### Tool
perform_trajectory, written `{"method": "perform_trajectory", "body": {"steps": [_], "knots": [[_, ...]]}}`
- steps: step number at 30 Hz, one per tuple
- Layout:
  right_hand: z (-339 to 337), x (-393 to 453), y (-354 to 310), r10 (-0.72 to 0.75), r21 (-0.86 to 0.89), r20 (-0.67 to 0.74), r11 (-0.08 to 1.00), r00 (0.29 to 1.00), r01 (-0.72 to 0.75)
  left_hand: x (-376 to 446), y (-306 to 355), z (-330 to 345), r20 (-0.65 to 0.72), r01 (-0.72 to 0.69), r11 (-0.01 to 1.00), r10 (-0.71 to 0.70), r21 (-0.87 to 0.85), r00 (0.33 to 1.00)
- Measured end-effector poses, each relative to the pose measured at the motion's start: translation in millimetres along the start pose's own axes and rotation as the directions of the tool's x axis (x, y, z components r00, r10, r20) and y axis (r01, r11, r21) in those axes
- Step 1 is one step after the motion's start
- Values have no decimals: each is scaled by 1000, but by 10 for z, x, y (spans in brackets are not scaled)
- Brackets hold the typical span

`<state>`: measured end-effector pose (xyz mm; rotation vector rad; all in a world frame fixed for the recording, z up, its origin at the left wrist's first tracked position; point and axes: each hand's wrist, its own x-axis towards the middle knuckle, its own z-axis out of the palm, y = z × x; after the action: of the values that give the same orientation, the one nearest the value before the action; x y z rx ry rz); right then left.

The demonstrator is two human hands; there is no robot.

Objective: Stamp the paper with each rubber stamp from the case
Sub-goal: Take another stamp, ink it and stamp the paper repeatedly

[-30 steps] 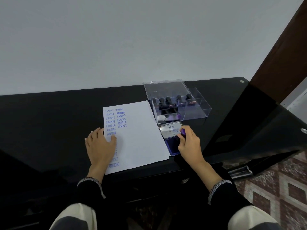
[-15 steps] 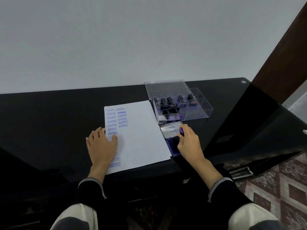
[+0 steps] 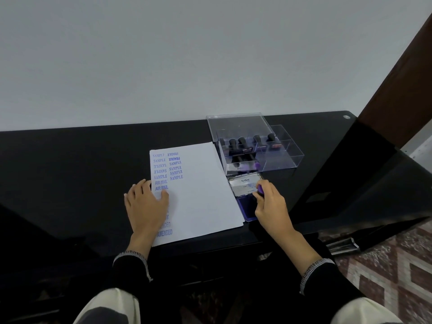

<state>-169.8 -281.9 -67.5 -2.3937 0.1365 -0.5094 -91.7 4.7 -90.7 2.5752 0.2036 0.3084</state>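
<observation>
Your glossy black tabletop (image 3: 70, 164) runs along a plain pale grey wall (image 3: 163, 54), with a dark brown wooden post (image 3: 402, 78) at right and patterned red-and-cream floor tiles (image 3: 392, 265) below. Your left hand (image 3: 146, 204) lies flat, fingers spread, on the white stamped paper sheet (image 3: 201, 195). Your right hand (image 3: 271, 204) pinches a purple-handled rubber stamp (image 3: 260, 189) over the open blue ink pad (image 3: 246, 208), just in front of the clear plastic stamp case (image 3: 254, 146).

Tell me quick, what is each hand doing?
Left hand: open, flat on the paper.
Right hand: fingers gripping a stamp over the ink pad.
</observation>
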Motion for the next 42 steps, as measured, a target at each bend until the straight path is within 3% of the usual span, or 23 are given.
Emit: {"method": "perform_trajectory", "body": {"steps": [6, 10, 13, 15, 27, 42], "knots": [[-77, 84, -81, 90, 20, 78, 996, 993, -92, -18, 62, -48, 2, -14, 1000, 14, 11, 1000], [25, 196, -457, 114, 220, 56, 968, 992, -124, -16, 87, -59, 49, -57, 995, 53, 83, 997], [363, 292, -799, 87, 429, 237, 884, 968, -184, -14, 81, -74, 68, -62, 996, 57, 70, 996], [597, 394, -947, 42, 474, 300, 861, 953, -187, -11, 73, -80, 66, -48, 996, 44, 70, 997], [1200, 819, -1193, -124, 352, 275, 936, 954, 20, 7, 61, -67, 30, -37, 999, 36, 39, 999], [1340, 808, -1134, -183, 257, 294, 961, 938, 107, 6, 41, -43, 17, -62, 998, 62, 8, 998]]}}
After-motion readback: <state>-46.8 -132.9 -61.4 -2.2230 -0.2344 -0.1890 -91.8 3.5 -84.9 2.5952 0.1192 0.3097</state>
